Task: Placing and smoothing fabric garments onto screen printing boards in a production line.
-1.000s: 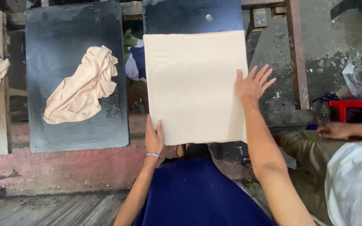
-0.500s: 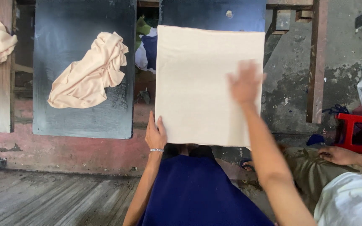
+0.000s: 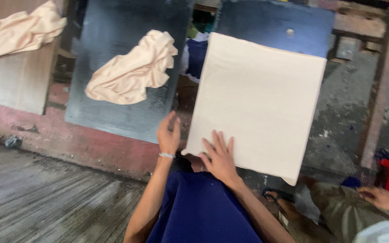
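Fingers of the right hand (image 3: 220,157) lie spread flat on the cream cloth (image 3: 257,103), near its lower edge; the left hand (image 3: 168,135) rests loosely open beside that cloth's corner, on the dark board (image 3: 275,24).

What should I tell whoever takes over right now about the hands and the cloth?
Left hand: open, at the cloth's near left corner.
Right hand: flat, fingers spread, on the near edge of the cloth.
Cloth: spread flat and smooth over the dark board.
Crumpled cloth lies on the next board, another on the wooden one farther left.
Done: one cloth laid flat. Left: two crumpled.
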